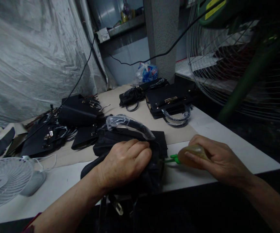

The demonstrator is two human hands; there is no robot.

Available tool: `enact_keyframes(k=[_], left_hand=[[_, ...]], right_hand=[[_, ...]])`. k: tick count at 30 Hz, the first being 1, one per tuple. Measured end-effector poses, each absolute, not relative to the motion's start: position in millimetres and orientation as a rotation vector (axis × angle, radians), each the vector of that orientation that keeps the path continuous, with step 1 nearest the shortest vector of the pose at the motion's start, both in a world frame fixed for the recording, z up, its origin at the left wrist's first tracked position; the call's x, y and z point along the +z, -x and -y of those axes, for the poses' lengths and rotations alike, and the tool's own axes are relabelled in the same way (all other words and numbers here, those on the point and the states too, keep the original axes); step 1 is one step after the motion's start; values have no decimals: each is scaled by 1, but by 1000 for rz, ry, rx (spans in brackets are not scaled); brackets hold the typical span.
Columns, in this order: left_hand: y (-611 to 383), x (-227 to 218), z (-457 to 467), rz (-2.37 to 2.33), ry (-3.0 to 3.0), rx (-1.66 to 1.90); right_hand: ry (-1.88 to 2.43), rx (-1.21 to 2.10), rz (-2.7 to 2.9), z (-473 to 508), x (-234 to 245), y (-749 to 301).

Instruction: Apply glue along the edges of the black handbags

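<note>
Since steadying seems needed, the left hand's (126,160) curled fingers clasp a black handbag (153,173) mid-frame. The right hand's (221,158) encircle an amber plastic bottle (183,157).

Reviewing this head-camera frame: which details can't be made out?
All in the head view:
- Left hand: fingertips, curled out of sight against the black bag.
- Right hand: some fingertips, hidden behind the bottle.
- Green nozzle: tip contact with the bag, lost in darkness.
- White fan: part cut off by the left edge; hub lettering too small.
- Large fan: cut off by the top and right edges.
</note>
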State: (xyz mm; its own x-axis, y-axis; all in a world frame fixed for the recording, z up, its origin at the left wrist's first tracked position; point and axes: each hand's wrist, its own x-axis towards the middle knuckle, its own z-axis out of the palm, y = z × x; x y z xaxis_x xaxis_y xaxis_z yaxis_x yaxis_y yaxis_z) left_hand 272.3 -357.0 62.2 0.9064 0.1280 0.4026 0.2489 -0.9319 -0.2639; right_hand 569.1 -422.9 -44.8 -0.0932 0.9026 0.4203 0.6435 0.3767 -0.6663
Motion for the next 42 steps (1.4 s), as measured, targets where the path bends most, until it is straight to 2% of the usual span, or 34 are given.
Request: enact_keyframes(k=[5,11,15,20,25,33,42], left_hand=[[-273,63,357,274,2758,-555],[-273,61,357,280,2754,-546],[-272,61,356,280,2755,-551],[-272,61,356,272,2765,-550],[-271,61,355,276,2765,-542],[-269,62,360,291,2752,-556],[-268,58,368,300,2702,-643]], right_hand=[[1370,271,1795,418,-46,-574],[1344,348,1810,418,-52,-574],[1361,256,1763,418,-54,-578],[1343,400,1829,416,-55,-580],[1358,224,1749,414,-57,-577],[1340,295,1700,423,-52,-574],[1370,660,1622,444,-45,-563]])
